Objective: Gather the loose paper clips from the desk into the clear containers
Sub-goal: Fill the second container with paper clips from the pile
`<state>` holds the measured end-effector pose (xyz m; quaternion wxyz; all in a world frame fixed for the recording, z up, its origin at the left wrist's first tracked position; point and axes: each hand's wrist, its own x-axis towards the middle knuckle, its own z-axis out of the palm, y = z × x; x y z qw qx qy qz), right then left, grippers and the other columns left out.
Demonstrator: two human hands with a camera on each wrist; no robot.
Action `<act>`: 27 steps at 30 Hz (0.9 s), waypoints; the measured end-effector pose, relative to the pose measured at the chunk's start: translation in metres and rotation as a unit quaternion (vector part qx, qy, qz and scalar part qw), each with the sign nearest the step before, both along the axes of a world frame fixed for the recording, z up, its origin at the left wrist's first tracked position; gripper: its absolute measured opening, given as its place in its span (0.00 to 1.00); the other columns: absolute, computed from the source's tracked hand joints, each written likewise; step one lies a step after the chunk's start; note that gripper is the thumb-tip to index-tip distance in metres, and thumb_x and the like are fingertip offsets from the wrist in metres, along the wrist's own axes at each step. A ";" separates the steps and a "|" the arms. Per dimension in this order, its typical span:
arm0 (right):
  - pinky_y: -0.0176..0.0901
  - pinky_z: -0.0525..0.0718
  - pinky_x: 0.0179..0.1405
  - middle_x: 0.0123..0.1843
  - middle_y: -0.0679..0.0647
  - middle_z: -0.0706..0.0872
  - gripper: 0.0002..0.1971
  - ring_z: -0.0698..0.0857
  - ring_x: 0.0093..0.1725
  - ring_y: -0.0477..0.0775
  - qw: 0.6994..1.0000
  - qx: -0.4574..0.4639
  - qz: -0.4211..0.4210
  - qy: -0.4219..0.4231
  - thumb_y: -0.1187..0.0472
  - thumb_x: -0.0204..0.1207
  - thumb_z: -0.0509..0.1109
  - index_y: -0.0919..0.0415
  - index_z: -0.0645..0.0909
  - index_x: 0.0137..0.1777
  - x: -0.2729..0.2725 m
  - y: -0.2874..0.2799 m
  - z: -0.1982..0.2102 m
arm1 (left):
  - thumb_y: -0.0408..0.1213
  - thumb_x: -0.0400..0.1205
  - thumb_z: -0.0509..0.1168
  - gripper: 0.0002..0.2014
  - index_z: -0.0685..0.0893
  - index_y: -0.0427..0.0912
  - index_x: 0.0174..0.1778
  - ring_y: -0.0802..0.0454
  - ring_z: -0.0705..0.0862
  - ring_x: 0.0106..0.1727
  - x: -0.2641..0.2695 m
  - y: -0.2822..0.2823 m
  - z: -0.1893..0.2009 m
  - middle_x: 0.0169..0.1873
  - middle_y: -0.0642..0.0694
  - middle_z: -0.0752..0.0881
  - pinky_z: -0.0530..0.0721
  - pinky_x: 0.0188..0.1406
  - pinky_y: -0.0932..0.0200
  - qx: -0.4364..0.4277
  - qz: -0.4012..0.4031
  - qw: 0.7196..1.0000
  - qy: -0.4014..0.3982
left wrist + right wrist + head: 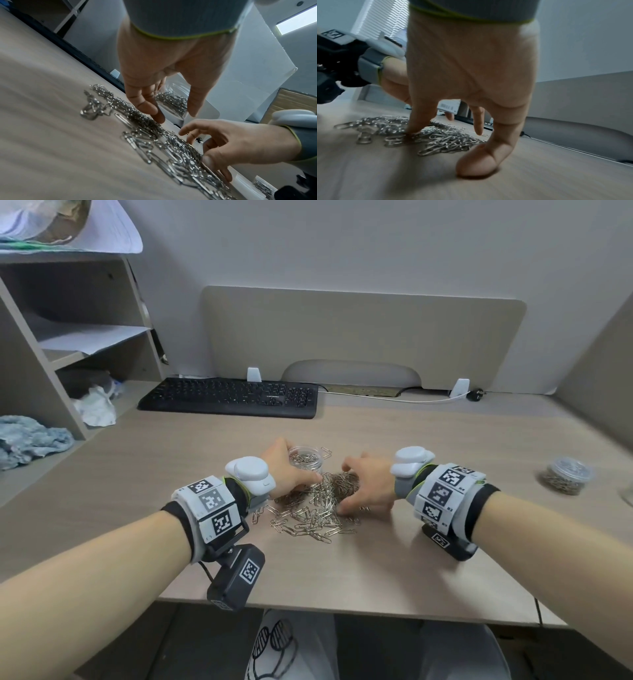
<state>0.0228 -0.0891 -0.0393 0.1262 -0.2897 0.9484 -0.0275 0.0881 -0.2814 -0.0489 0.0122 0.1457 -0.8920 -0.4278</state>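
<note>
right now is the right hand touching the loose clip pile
Touching: the right wrist view shows a fingertip of the right hand planted in the paper clips.

Left hand holds the clear container between thumb and fingers; right hand touches, fingertips spread, the paper clips heaped on the desk

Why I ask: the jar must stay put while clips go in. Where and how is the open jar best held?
Probably round the side wall of the open jar, below the rim, coming from its left where the left hand sits: it stands upright, and that leaves its mouth free for paper clips.
</note>
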 end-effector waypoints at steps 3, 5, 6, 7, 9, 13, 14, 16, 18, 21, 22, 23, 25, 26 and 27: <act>0.50 0.86 0.50 0.60 0.55 0.83 0.30 0.84 0.52 0.59 1.000 0.006 0.029 0.007 0.43 0.66 0.76 0.54 0.75 0.65 -0.003 -0.013 -0.002 | 0.61 0.51 0.78 0.42 0.72 0.48 0.58 0.39 0.88 0.50 -0.001 -0.003 -0.001 0.49 0.43 0.87 0.88 0.51 0.36 -0.003 -0.001 1.000 -0.005; 0.47 0.84 0.41 0.58 0.55 0.85 0.18 0.85 0.45 0.57 1.000 -0.007 0.025 -0.014 0.56 0.72 0.73 0.55 0.79 0.61 -0.007 -0.016 0.001 | 0.63 0.47 0.77 0.48 0.72 0.47 0.61 0.39 0.88 0.51 -0.002 -0.004 -0.003 0.50 0.43 0.87 0.89 0.51 0.37 -0.003 -0.006 1.000 -0.009; 0.46 0.84 0.35 0.57 0.56 0.86 0.14 0.85 0.38 0.55 0.999 -0.016 0.016 -0.025 0.61 0.74 0.71 0.56 0.80 0.59 -0.009 -0.016 0.002 | 0.63 0.45 0.76 0.50 0.72 0.47 0.63 0.40 0.88 0.52 -0.003 -0.004 -0.004 0.51 0.43 0.87 0.89 0.52 0.38 0.000 -0.009 1.000 -0.008; 0.45 0.83 0.29 0.55 0.56 0.87 0.12 0.85 0.29 0.52 0.999 -0.026 0.009 -0.036 0.64 0.75 0.69 0.56 0.80 0.58 -0.010 -0.014 0.002 | 0.63 0.45 0.76 0.52 0.72 0.46 0.65 0.40 0.88 0.53 -0.003 -0.004 -0.005 0.52 0.43 0.86 0.89 0.52 0.39 0.003 -0.012 1.000 -0.008; 0.41 0.82 0.23 0.47 0.57 0.91 0.10 0.82 0.19 0.47 0.997 -0.048 -0.007 -0.059 0.67 0.75 0.68 0.56 0.80 0.55 -0.015 -0.011 0.004 | 0.62 0.45 0.76 0.52 0.72 0.47 0.66 0.41 0.88 0.53 -0.003 -0.003 -0.004 0.53 0.45 0.86 0.89 0.53 0.39 0.007 -0.017 1.000 -0.006; 0.40 0.83 0.15 0.31 0.60 0.83 0.07 0.81 0.18 0.50 0.970 -0.196 -0.060 -0.133 0.73 0.78 0.67 0.65 0.76 0.52 -0.021 -0.010 0.020 | 0.51 0.60 0.83 0.42 0.74 0.47 0.68 0.44 0.87 0.51 -0.003 0.001 0.000 0.55 0.46 0.86 0.88 0.56 0.41 0.009 -0.042 0.999 -0.010; 0.40 0.81 0.13 0.31 0.61 0.81 0.06 0.81 0.18 0.50 0.960 -0.236 -0.065 -0.137 0.74 0.77 0.67 0.66 0.76 0.51 -0.021 -0.011 0.026 | 0.48 0.65 0.83 0.37 0.75 0.47 0.68 0.45 0.87 0.50 -0.003 0.002 -0.001 0.55 0.46 0.86 0.88 0.54 0.44 0.010 -0.050 0.999 -0.010; 0.38 0.80 0.13 0.31 0.60 0.78 0.07 0.80 0.18 0.49 0.939 -0.306 -0.064 -0.141 0.76 0.77 0.68 0.68 0.76 0.50 -0.021 -0.015 0.041 | 0.43 0.70 0.82 0.29 0.77 0.49 0.64 0.47 0.85 0.44 -0.004 0.006 -0.001 0.54 0.46 0.87 0.86 0.47 0.51 0.018 -0.065 0.998 -0.003; 0.38 0.79 0.14 0.30 0.59 0.78 0.07 0.79 0.18 0.49 0.932 -0.331 -0.042 -0.142 0.77 0.76 0.69 0.66 0.77 0.46 -0.018 -0.022 0.051 | 0.39 0.72 0.81 0.26 0.77 0.48 0.62 0.49 0.84 0.44 -0.003 0.012 0.000 0.54 0.45 0.88 0.83 0.46 0.52 0.032 -0.085 0.996 0.006; 0.39 0.78 0.17 0.26 0.56 0.80 0.10 0.78 0.16 0.48 0.956 -0.272 0.003 -0.104 0.74 0.74 0.70 0.60 0.77 0.39 -0.013 -0.031 0.054 | 0.31 0.73 0.79 0.24 0.76 0.43 0.59 0.44 0.84 0.46 -0.002 0.019 0.005 0.53 0.39 0.87 0.85 0.50 0.45 0.060 -0.110 0.992 0.008; 0.38 0.77 0.19 0.25 0.56 0.80 0.10 0.78 0.16 0.49 0.964 -0.250 0.013 -0.091 0.73 0.74 0.71 0.58 0.77 0.37 -0.012 -0.033 0.053 | 0.29 0.73 0.79 0.22 0.76 0.43 0.56 0.44 0.83 0.44 -0.003 0.019 0.005 0.50 0.38 0.86 0.85 0.48 0.43 0.062 -0.115 0.991 0.008; 0.38 0.77 0.19 0.25 0.56 0.81 0.10 0.78 0.16 0.49 0.968 -0.237 0.021 -0.083 0.72 0.73 0.71 0.58 0.77 0.37 -0.011 -0.035 0.051 | 0.29 0.72 0.79 0.20 0.76 0.43 0.53 0.44 0.82 0.42 -0.004 0.020 0.005 0.48 0.38 0.85 0.84 0.43 0.44 0.060 -0.115 0.991 0.008; 0.37 0.78 0.20 0.25 0.55 0.82 0.08 0.79 0.17 0.47 0.970 -0.228 0.034 -0.081 0.71 0.73 0.71 0.58 0.80 0.40 -0.009 -0.038 0.049 | 0.32 0.69 0.81 0.21 0.76 0.44 0.50 0.46 0.81 0.39 -0.003 0.020 0.005 0.45 0.39 0.84 0.80 0.36 0.51 0.059 -0.113 0.992 0.009; 0.36 0.78 0.21 0.26 0.53 0.82 0.07 0.79 0.17 0.46 0.969 -0.229 0.041 -0.083 0.71 0.73 0.71 0.58 0.82 0.41 -0.007 -0.039 0.049 | 0.35 0.66 0.82 0.23 0.77 0.45 0.50 0.46 0.81 0.38 -0.003 0.020 0.004 0.44 0.40 0.85 0.80 0.36 0.51 0.060 -0.113 0.992 0.010; 0.36 0.78 0.22 0.26 0.52 0.83 0.06 0.79 0.17 0.44 0.967 -0.235 0.045 -0.088 0.71 0.73 0.71 0.59 0.83 0.43 -0.006 -0.039 0.049 | 0.38 0.62 0.81 0.23 0.78 0.46 0.48 0.46 0.82 0.37 -0.003 0.021 0.005 0.43 0.41 0.85 0.81 0.37 0.49 0.057 -0.113 0.992 0.010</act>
